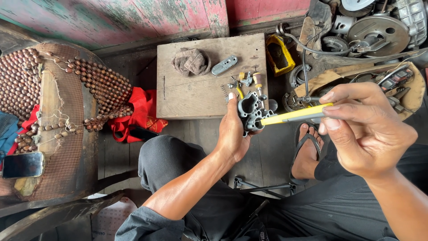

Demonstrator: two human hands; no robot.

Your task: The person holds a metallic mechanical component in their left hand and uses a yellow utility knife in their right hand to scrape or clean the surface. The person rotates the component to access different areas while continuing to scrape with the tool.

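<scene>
The left hand (232,129) grips the grey carburettor body (250,110) steady while the right hand (365,129) pinches the yellow-handled tool (294,114), best kept square to its port.

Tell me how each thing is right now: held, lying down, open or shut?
Grey metal carburettor body: held up in the left hand.
Yellow-handled screwdriver: pinched in the right hand, tip against the carburettor.
Brown crumpled rag: lying on the wooden board.
Silver folding tool: lying shut on the board.
Black-screened phone: lying flat, screen dark.
</scene>
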